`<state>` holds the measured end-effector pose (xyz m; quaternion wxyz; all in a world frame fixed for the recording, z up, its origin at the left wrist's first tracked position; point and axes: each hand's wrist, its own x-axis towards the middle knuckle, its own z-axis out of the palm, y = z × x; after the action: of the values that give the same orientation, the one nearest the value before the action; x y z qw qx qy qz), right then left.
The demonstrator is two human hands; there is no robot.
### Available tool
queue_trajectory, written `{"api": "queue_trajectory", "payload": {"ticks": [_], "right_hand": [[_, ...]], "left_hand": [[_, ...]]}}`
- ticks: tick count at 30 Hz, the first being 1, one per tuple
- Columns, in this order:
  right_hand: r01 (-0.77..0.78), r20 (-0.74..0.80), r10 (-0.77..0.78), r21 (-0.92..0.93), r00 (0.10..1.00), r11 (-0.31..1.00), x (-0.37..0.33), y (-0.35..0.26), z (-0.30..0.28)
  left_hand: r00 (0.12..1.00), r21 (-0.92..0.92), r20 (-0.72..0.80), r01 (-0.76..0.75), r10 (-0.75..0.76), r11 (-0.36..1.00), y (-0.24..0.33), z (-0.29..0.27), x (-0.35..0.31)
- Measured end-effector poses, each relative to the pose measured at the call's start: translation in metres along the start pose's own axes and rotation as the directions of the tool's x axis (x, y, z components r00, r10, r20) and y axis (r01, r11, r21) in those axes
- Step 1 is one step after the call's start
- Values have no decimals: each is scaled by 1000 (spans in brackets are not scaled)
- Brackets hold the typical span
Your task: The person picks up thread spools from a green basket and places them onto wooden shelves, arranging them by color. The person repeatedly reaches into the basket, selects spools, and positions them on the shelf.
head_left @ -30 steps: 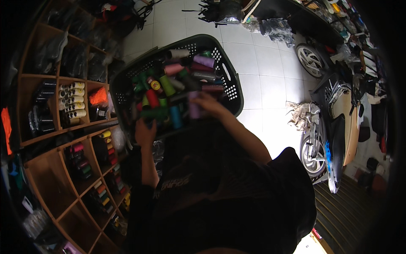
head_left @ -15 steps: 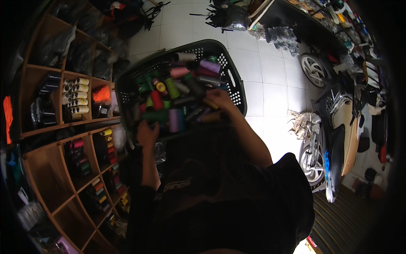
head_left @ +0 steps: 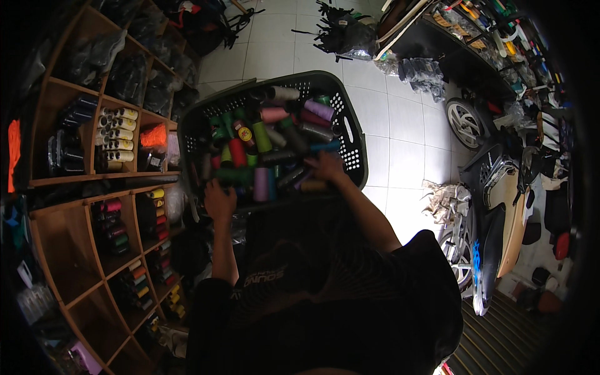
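Observation:
A dark perforated plastic basket in front of me holds many thread spools lying at all angles. My left hand is at the basket's near left edge, thumb and fingers apart, beside a dark green thread spool. My right hand reaches over the near right edge, its fingers stretched among the spools and holding nothing that I can see. Close by it lie a blue spool, a tan spool and a black spool. A lilac spool stands out between my hands.
Wooden cubby shelves on the left hold thread spools and bagged goods. A motorbike stands at the right on a tiled floor. Plastic-wrapped packets lie beyond the basket, near a crowded rack.
My right hand has moved slightly within the basket, and the yellowish spool at its fingers no longer shows there. The blue spool is now uncovered. The whole view has shifted a little.

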<state>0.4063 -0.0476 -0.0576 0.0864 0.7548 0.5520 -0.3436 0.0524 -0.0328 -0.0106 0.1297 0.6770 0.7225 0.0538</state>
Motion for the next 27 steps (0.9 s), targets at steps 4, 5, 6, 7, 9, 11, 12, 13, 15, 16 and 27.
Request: {"api": "queue_trajectory", "payload": {"ticks": [4, 5, 6, 7, 9, 11, 12, 13, 15, 16, 27], "right_hand": [[70, 55, -67, -69, 996, 995, 0, 5, 7], [67, 83, -62, -65, 995, 996, 0, 5, 5], [65, 112, -57, -61, 992, 996, 1, 6, 3], [62, 138, -54, -57, 989, 996, 2, 6, -1], [94, 71, -87, -95, 994, 991, 9, 14, 18], [102, 68, -94, -124, 993, 987, 3, 5, 12], [87, 93, -75, -130, 993, 988, 2, 2, 6], [79, 108, -64, -136, 992, 988, 0, -1, 2], [69, 125, -51, -147, 991, 987, -1, -5, -5], [66, 127, -47, -153, 991, 986, 0, -4, -6], [117, -81, -117, -2, 990, 993, 7, 6, 10]], "left_hand": [[1000, -27, -27, 10, -10, 1000, 2, 0, 1], [999, -32, -26, 21, -22, 999, 3, -1, 0], [999, -34, -31, 17, -18, 999, 3, -1, 0], [999, -36, -39, 13, -14, 999, 3, -1, 0], [999, -38, -51, -4, 2, 999, 5, -3, 1], [998, -31, -66, -1, -1, 1000, 3, -1, -1], [998, -35, -66, 0, -3, 999, 2, 0, -1], [998, -39, -67, 1, -3, 999, 1, 0, -1], [998, -39, -65, 5, -8, 999, 0, 1, 0], [998, -35, -61, 7, -9, 999, 1, 0, 0], [992, -90, -106, 53, -62, 995, 5, -1, 1]]}}
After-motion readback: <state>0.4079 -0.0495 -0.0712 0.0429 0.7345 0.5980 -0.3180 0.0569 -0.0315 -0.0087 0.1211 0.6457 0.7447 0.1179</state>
